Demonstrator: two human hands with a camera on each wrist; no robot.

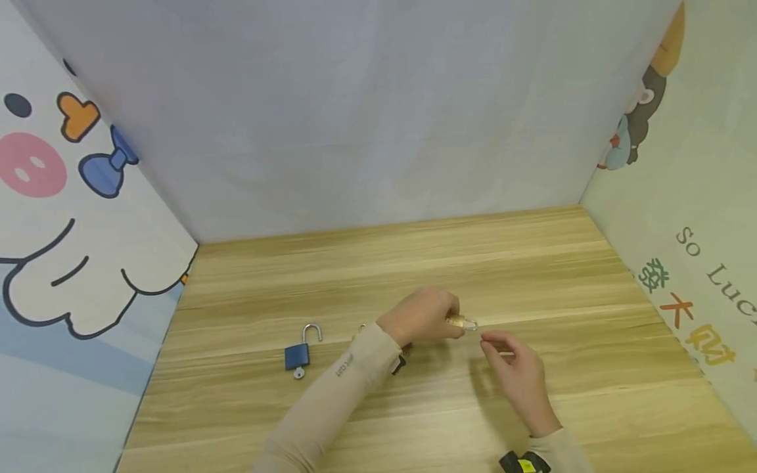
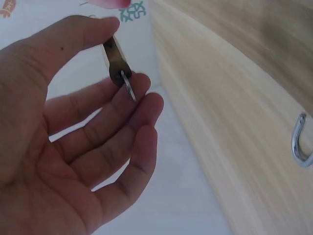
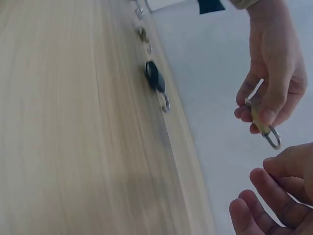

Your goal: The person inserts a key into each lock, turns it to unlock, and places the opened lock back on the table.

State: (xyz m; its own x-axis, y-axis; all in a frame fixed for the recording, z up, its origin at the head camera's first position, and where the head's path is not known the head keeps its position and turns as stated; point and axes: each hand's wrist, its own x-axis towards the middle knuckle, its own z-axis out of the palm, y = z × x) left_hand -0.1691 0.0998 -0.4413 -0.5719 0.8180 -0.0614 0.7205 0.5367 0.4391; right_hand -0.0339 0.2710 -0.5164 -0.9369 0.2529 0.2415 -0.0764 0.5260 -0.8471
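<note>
A small brass padlock (image 1: 456, 320) is pinched between the thumb and fingers of my left hand (image 1: 422, 314), raised above the table. Its shackle (image 3: 275, 139) points toward my right hand; whether it is fastened, I cannot tell. In the left wrist view a silver key (image 2: 128, 87) sticks out of the padlock's end. Close by is my right hand (image 1: 522, 378), its thumb and forefinger near each other and the other fingers loosely bent. I see nothing in it, and in the right wrist view its fingertips are apart from the shackle.
On the wooden table (image 1: 503, 263), a blue padlock (image 1: 297, 356) lies at left, shackle raised, key inserted. The left sleeve partly hides other items, including a black piece (image 1: 399, 365). A dark padlock (image 3: 154, 76) and a brass one (image 3: 142, 34) show in the right wrist view. Printed panels border both sides.
</note>
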